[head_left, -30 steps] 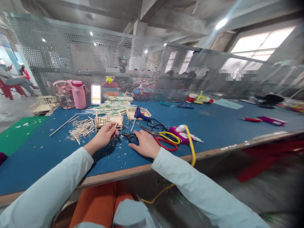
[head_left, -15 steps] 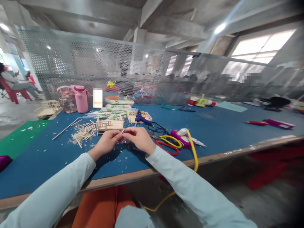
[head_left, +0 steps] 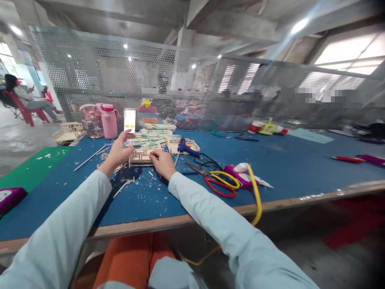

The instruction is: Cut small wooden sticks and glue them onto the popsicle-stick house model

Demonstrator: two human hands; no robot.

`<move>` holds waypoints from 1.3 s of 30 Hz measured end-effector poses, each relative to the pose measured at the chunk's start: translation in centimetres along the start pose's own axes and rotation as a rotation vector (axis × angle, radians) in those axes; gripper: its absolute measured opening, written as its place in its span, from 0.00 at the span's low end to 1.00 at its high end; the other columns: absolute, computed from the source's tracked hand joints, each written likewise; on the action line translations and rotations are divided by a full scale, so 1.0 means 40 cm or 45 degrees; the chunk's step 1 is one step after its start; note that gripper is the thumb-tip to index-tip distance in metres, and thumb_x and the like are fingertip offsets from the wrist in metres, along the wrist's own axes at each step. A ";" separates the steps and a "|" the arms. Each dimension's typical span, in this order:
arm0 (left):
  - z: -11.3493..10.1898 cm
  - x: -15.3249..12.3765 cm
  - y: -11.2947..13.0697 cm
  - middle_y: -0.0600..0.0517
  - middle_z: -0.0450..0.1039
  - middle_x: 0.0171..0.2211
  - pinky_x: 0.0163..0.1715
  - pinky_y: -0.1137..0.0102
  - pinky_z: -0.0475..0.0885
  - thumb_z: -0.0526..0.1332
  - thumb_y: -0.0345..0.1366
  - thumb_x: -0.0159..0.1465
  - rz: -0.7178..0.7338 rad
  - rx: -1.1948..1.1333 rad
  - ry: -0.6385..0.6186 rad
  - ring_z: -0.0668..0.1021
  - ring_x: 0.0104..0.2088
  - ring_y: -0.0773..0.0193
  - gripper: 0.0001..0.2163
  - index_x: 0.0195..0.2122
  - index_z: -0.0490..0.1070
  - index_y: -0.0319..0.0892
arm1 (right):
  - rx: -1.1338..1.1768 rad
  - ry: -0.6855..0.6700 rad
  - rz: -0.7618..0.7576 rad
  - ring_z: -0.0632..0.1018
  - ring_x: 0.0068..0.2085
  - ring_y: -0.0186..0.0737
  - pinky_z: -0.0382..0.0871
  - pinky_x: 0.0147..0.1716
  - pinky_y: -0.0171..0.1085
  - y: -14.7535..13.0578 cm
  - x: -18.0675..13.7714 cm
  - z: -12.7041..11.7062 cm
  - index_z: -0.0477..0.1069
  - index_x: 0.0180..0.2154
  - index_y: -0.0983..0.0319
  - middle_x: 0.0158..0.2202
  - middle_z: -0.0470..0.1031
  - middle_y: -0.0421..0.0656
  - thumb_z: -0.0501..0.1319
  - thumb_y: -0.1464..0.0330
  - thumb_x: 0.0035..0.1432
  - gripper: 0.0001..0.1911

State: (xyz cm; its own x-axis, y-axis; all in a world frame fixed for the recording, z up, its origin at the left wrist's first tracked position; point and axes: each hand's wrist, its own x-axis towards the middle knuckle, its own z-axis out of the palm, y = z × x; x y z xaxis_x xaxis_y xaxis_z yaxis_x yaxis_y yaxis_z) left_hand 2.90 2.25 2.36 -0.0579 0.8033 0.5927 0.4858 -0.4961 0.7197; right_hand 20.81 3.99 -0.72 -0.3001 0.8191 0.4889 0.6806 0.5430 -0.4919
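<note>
My left hand (head_left: 118, 151) is raised at the left end of a small wooden stick model (head_left: 140, 157), its thumb and fingers apart and holding nothing I can see. At the model's right end, my right hand (head_left: 163, 162) has its fingertips pinched together; whatever is between them is hidden. Behind it lies a blue glue gun (head_left: 188, 147) by a second stick model (head_left: 192, 143). Cut wooden sticks (head_left: 120, 167) are partly covered by my left hand, and a loose stick (head_left: 120, 190) lies nearer me. Scissors with red and yellow handles (head_left: 221, 190) rest to the right.
A pink bottle (head_left: 109, 122), a clear jug (head_left: 92, 124) and a lit phone (head_left: 129, 122) stand at the back before a perforated metal screen (head_left: 120, 72). Bundled sticks (head_left: 156, 130) lie behind the model. A purple device (head_left: 239, 178) with a yellow cable (head_left: 258, 204) sits right.
My hands, together on a short stick before, have parted. The left has lifted and opened; the right has moved to the model's right end. A loose stick now shows on the table.
</note>
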 end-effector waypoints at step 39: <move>0.136 -0.131 0.071 0.51 0.74 0.27 0.30 0.74 0.67 0.62 0.45 0.52 -0.377 -0.561 -0.145 0.73 0.28 0.68 0.13 0.29 0.71 0.38 | -0.197 -0.134 -0.005 0.75 0.34 0.38 0.63 0.33 0.34 -0.042 -0.145 -0.137 0.63 0.51 0.60 0.37 0.76 0.43 0.55 0.66 0.55 0.21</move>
State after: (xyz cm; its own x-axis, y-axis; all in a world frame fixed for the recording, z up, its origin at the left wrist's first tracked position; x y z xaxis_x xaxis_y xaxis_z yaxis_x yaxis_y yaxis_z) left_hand 9.34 -1.58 -0.68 -0.0303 0.9482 0.3162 0.0496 -0.3146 0.9479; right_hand 25.06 -2.66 1.20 -0.3658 0.8362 0.4085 0.7715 0.5179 -0.3694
